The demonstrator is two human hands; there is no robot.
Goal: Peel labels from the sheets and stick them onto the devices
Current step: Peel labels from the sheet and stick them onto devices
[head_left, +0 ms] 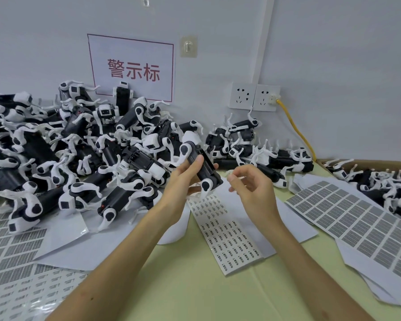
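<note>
**Left hand holding one device, right hand pinching beside it**

- Left hand [183,176] is gripping a black-and-white device [200,166] at 12 o'clock, in the air over the table [206,293]. Fingers are curled round the black body, with the thumb lying on top.
- Right hand [250,186] is hovering just at 3 o'clock of the device, not touching it. Thumb and forefinger tips are meeting and the other fingers are curling loosely. Can't tell whether a label is sitting between the tips; too small.
- Small-label sheet [227,232] is lying flat under both hands, running toward 6 o'clock. The held device and the wrists are covering its far end.
- Grey-label sheets [357,218] are lying at 3 o'clock, stacked on plain backing paper.
- More sheets [14,262] are lying at 8 o'clock.
- Big device pile [67,147] is filling 9 to 11 o'clock, spilling onto those sheets and hiding their far edges.
- Smaller device group [252,144] is sitting at 1 o'clock against the wall.
- Cardboard box [384,179] at 2 o'clock is holding more devices.
- On the wall: red-framed sign [132,68], clear hook [188,46], twin sockets [254,97]; a yellow cable [296,130] is running down from them behind the group.
</note>
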